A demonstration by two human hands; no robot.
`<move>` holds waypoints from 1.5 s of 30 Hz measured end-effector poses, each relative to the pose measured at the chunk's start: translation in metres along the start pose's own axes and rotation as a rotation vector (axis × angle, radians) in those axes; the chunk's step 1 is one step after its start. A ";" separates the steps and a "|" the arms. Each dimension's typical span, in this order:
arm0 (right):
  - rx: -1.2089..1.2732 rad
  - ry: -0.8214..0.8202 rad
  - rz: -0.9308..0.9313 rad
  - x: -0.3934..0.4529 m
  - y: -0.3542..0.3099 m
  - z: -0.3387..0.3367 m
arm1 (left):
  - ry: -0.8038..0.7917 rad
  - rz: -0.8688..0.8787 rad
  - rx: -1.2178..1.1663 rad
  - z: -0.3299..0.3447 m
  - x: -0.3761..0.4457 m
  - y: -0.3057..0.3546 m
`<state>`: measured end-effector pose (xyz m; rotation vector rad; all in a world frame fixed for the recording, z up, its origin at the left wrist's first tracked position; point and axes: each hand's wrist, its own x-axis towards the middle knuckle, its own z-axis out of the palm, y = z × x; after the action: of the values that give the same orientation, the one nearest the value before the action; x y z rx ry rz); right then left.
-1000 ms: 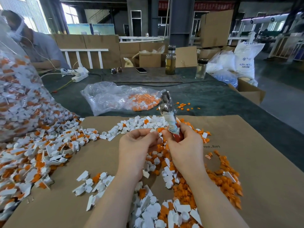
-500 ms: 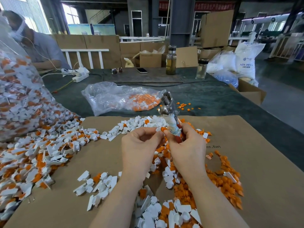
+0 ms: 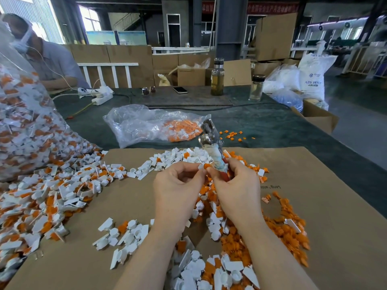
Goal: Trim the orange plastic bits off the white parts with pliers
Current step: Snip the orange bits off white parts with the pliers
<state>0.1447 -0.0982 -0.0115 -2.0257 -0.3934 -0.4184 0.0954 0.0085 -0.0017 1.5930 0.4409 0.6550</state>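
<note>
Holding one small white part between thumb and fingertips, the left hand pinches it up in front of the right hand, with the orange bit pointing toward the pliers. The right hand is closed around the red handles, and its thumb and forefinger seem to touch the orange bit as well. The tool's metal head stands up and away from the part, so no cut is under way; this looks like the moment of lining up the piece. Whether the jaws are apart cannot be told from here.

To do this step well, the part probably wants turning so that the join between white and orange faces the cutting edges, then the head brought down to it, not the part pushed up. Cutting flush against the white should leave no orange stub, and keeping the left fingertips back on the white body would keep them clear of the blades.

Below the hands, on the cardboard sheet, lie trimmed white pieces and a heap of orange scraps. Untrimmed parts spill from the big clear bag at the left.
</note>
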 end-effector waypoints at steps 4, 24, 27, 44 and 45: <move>0.024 -0.047 0.007 0.002 0.000 -0.001 | 0.022 0.001 0.012 0.001 0.001 -0.001; 0.223 -0.580 0.137 0.009 0.009 -0.038 | 0.009 -0.003 -0.268 -0.017 0.013 -0.005; 0.105 -0.658 0.081 0.008 0.009 -0.038 | -0.001 0.031 -0.306 -0.020 0.014 -0.005; 0.044 -0.708 0.022 0.007 0.007 -0.036 | -0.023 0.104 -0.266 -0.027 0.018 -0.007; 0.038 -0.706 0.020 0.007 0.007 -0.036 | -0.024 0.106 -0.267 -0.027 0.018 -0.006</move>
<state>0.1496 -0.1323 0.0024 -2.0910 -0.7965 0.3365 0.0924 0.0416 -0.0040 1.3755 0.2407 0.7418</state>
